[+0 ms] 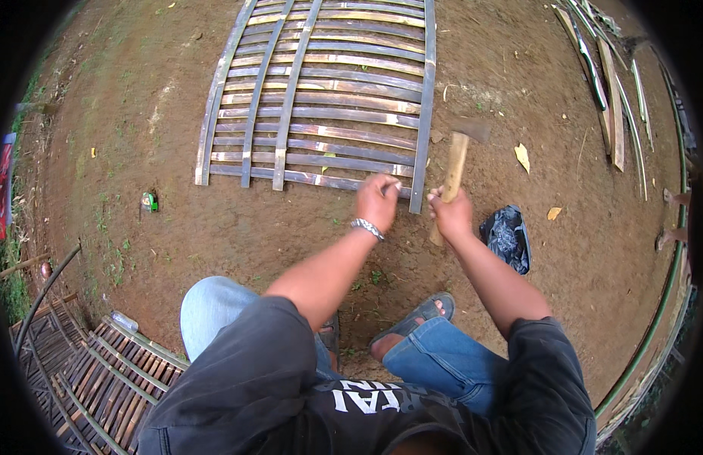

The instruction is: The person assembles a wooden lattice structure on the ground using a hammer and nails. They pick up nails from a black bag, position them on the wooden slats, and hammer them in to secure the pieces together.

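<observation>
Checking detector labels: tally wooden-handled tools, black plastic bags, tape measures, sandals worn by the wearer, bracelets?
Wooden-handled tool: 1
Black plastic bag: 1
Tape measure: 1
Sandals: 2
Bracelet: 1
Total: 6

The right hand [453, 212] grips a wooden-handled tool [457, 163], head blurred. The left hand [378, 202], fingers curled, is at the near edge of a slatted bamboo panel [292, 87] on brown soil [548, 303].
</observation>
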A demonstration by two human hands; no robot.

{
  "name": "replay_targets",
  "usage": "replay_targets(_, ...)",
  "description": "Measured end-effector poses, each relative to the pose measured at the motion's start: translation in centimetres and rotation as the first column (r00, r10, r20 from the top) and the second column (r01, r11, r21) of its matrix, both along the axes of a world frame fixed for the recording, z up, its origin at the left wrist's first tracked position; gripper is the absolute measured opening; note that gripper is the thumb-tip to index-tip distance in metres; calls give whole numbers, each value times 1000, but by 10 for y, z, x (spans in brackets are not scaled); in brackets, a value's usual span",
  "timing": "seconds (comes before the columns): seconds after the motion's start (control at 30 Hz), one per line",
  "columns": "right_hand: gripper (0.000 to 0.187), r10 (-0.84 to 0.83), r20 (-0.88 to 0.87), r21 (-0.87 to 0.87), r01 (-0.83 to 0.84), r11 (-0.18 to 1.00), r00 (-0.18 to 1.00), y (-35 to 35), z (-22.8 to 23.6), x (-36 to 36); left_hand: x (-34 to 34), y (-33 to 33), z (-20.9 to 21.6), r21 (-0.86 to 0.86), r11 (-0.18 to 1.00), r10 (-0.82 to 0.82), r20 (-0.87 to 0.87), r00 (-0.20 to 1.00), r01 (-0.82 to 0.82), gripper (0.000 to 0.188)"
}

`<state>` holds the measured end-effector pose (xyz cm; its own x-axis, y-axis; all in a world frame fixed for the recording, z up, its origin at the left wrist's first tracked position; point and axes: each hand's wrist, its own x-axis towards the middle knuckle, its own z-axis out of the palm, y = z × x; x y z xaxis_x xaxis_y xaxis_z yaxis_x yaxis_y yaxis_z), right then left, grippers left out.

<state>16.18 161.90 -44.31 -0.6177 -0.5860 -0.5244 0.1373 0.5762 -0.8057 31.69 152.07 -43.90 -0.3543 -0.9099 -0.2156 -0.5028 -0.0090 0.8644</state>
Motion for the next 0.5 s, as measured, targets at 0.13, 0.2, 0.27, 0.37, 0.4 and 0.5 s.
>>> replay_targets(0.13, 33, 93, -281, 243, -23, 970, 955, -18, -33, 25, 17, -43, -34, -298, 914, -209, 238, 949, 276, 6)
replay_targets(0.2, 36, 28, -330, 239, 54, 969, 944, -23, -47, 42, 19, -47, -46, -335, 863, -289, 287, 913, 379, 6)
replay_targets(0.27, 38, -41, -343, 247, 132, 960, 939, -20, -57, 48, 19, -43, -53, -317, 850, -312, 340, 887, 420, 7)
replay_targets(0.37, 39, -105, -338, 250, 197, 948, 935, -17, -68, 48, 17, -36, -57, -342, 847, -287, 348, 892, 406, 7)
replay_targets(0.4, 39, -114, -334, 241, 201, 949, 936, -16, -69, 49, 18, -33, -57, -347, 849, -275, 353, 894, 398, 7)
replay_targets(0.5, 39, -119, -331, 225, 201, 953, 936, -16, -69, 52, 20, -36, -58, -332, 847, -287, 374, 882, 416, 8)
